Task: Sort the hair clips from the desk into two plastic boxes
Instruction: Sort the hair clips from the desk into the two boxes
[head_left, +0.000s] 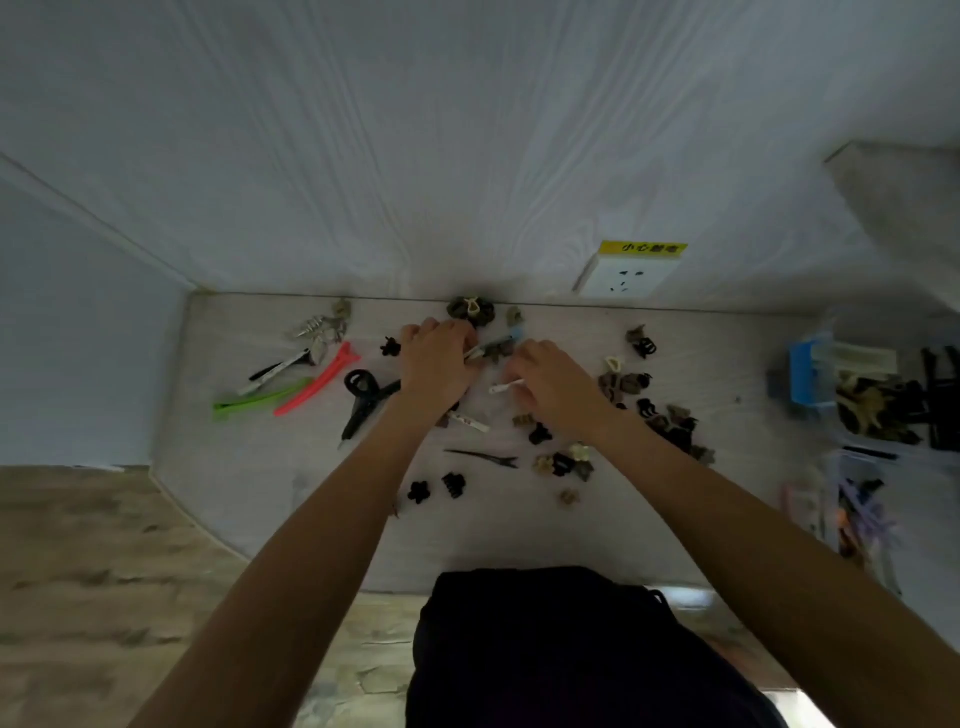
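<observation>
Your left hand (436, 364) curled its fingers round a long clip with a blue end (496, 344), and your right hand (556, 387) pinched a small white clip (506, 387), both near the back of the tabletop (260, 467). Small claw clips (563, 462) lay scattered between and around your arms. Two plastic boxes (862, 410) with clips inside stood at the right edge.
</observation>
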